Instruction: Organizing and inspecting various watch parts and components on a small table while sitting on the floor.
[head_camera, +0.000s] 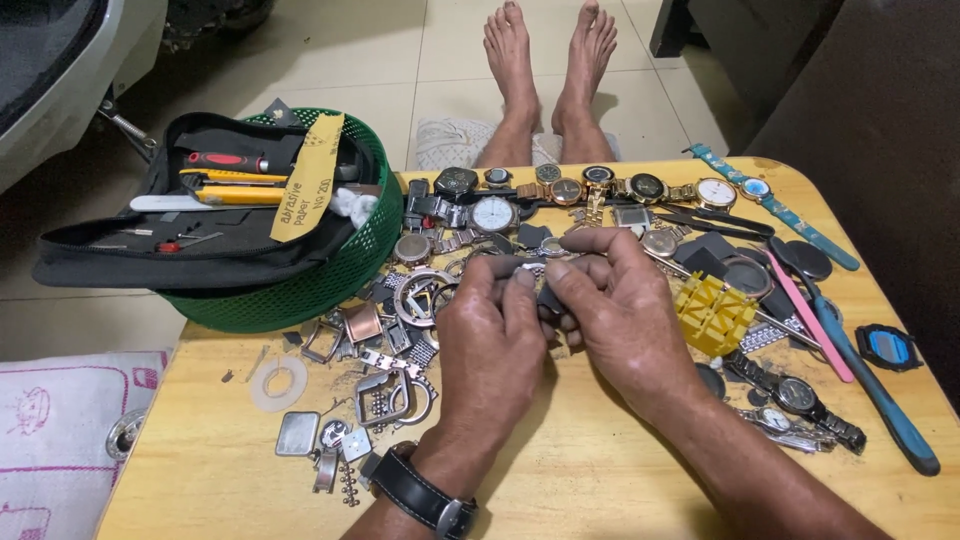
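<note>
At the middle of the frame both hands meet over the cluttered wooden table (600, 480): the left hand (490, 335) and the right hand (620, 310) are closed in a pinch on a small metal watch part (533, 270) held between their fingertips. It looks like fiddly fitting work on that piece. Any next move would need a steady grip, with loose watch cases (385, 390) scattered just left.
</note>
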